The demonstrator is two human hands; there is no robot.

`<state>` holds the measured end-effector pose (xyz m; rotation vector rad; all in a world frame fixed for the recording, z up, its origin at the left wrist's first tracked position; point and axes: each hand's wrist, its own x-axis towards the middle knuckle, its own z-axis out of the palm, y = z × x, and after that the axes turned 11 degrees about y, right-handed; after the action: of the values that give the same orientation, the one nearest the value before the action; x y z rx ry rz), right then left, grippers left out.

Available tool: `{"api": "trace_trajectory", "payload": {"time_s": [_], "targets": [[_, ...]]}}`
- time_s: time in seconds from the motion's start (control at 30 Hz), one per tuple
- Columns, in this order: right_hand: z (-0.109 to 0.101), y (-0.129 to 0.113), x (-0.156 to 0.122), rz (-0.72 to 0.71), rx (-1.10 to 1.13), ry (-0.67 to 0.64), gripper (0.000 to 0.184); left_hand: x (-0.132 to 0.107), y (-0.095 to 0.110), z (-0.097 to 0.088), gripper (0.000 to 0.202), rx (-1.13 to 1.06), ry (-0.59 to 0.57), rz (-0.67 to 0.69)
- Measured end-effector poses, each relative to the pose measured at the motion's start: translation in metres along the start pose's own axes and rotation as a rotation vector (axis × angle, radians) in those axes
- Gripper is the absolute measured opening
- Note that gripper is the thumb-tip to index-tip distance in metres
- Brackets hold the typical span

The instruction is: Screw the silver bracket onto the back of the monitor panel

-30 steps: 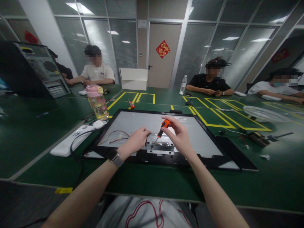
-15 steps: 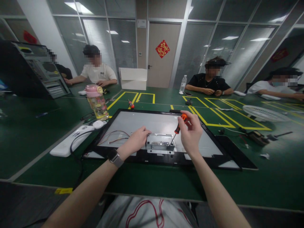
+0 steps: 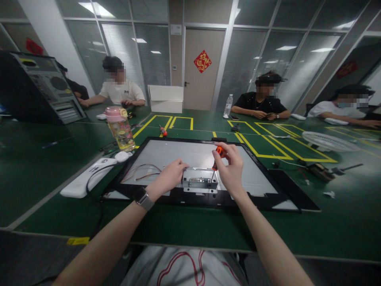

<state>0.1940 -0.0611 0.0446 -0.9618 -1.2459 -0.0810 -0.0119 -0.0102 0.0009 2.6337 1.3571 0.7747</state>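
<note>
A flat display panel (image 3: 178,151) with a black frame lies on the green table in front of me, its pale back facing up. On its near middle part sits a metal bracket (image 3: 198,183) with a small open mechanism. My left hand (image 3: 169,174) is closed on the bracket's left end. In my right hand (image 3: 233,171) is a screwdriver (image 3: 219,153) with an orange and black handle, gripped between thumb and fingers. Its shaft points down, nearly upright, to the bracket's right end; the tip is too small to make out. Thin wires (image 3: 145,169) lie on the panel to the left.
Left of the panel are a white power strip (image 3: 86,178) and a pink-lidded bottle (image 3: 120,131). A second screwdriver (image 3: 163,132) lies beyond it. To the right are a black flat piece (image 3: 293,190) and a brown tool (image 3: 320,171). Several people sit across the table.
The screwdriver has swung from a rightward slant to nearly upright, as my right hand moved left and slightly down. My left hand stays on the bracket.
</note>
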Motion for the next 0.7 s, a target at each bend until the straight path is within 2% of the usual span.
{"api": "trace_trajectory", "payload": {"time_s": [0.07,0.23,0.37,0.5,0.7], "targets": [[0.000,-0.001,0.001,0.028,0.037,-0.024,0.015,0.000,0.000,0.000,0.038,0.007,-0.010,-0.006],[-0.003,0.002,0.003,0.264,0.301,-0.108,0.012,0.000,0.003,-0.002,0.039,0.017,-0.016,-0.016],[-0.003,0.011,0.004,0.370,0.433,-0.164,0.013,-0.001,0.006,-0.005,0.039,0.028,-0.026,-0.021],[-0.001,0.014,0.003,0.421,0.572,-0.196,0.019,-0.001,0.004,-0.004,0.039,0.021,-0.018,-0.013],[0.001,0.010,0.003,0.480,0.590,-0.184,0.009,-0.001,0.000,0.000,0.038,0.008,0.004,0.007]]}}
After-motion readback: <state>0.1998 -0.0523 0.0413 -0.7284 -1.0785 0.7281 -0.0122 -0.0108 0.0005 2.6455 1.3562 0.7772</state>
